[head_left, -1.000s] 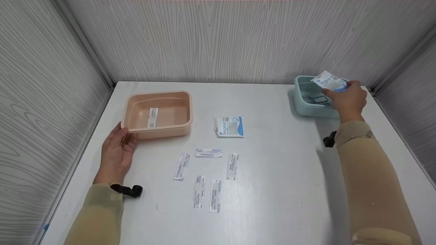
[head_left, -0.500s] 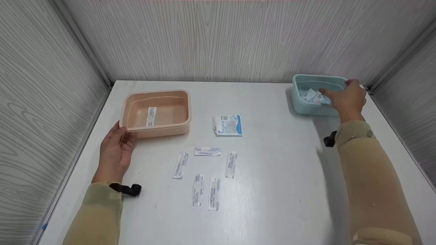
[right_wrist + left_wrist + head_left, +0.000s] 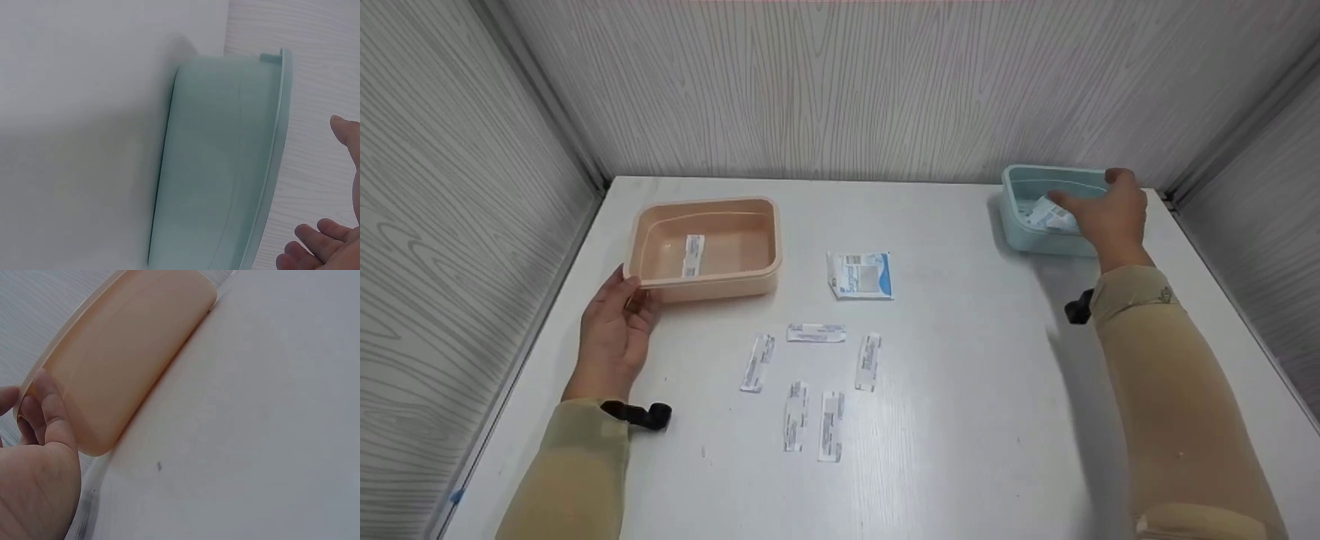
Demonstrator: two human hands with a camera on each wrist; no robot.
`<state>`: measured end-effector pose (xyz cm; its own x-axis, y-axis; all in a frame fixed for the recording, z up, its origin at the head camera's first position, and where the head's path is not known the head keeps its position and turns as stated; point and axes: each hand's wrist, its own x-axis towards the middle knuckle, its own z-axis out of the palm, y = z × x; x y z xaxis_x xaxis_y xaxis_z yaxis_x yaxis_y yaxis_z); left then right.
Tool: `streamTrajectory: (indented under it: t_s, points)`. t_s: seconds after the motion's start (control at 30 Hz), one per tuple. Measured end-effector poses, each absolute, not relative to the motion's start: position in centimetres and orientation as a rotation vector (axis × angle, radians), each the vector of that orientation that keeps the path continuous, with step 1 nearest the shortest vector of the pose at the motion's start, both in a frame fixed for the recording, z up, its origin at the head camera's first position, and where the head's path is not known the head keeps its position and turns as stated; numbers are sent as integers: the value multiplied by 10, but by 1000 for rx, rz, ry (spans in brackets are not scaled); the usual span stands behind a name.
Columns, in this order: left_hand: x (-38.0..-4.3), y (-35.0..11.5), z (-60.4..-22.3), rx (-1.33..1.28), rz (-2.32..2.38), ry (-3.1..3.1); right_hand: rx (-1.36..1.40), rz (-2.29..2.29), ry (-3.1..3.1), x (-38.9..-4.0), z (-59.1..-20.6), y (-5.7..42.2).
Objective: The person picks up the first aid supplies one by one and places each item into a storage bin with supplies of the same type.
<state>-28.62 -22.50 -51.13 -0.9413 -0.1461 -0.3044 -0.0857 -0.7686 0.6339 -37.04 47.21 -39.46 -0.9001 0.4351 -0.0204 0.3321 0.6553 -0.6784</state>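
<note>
At the left, my left hand (image 3: 615,337) grips the near-left corner of the peach plastic tub (image 3: 712,289), thumb over the rim and fingers beneath it. One small white paper packet (image 3: 694,256) lies inside that tub. My right hand (image 3: 1112,221) hovers over the right side of the pale green tub (image 3: 1042,240), thumb and fingers spread apart with nothing between them. A white and blue sachet (image 3: 1051,214) lies in the green tub, partly hidden by the hand. In the right wrist view the fingers (image 3: 315,244) stand above the rim.
Between the tubs a square white and blue sachet (image 3: 860,276) lies flat on the white table (image 3: 960,390). Several slim paper packets (image 3: 816,333) are scattered nearer the front. A grey wood-grain panel (image 3: 810,90) rises behind the table.
The sachet that my right hand held has dropped into the green tub, and the fingers have spread. The right hand has since shifted slightly left. My left hand stays on the peach tub.
</note>
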Motion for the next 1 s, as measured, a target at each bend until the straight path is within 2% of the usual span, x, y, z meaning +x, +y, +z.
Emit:
streamTrajectory:
  t_s: [0.67,1.0]
  points:
    - [-281,-219,-508,500,-2841,-1112,-75,1351,-2818,-389,-393,360]
    - [-286,-211,-505,480,-2824,-1151,234,1485,-2806,-383,-419,316]
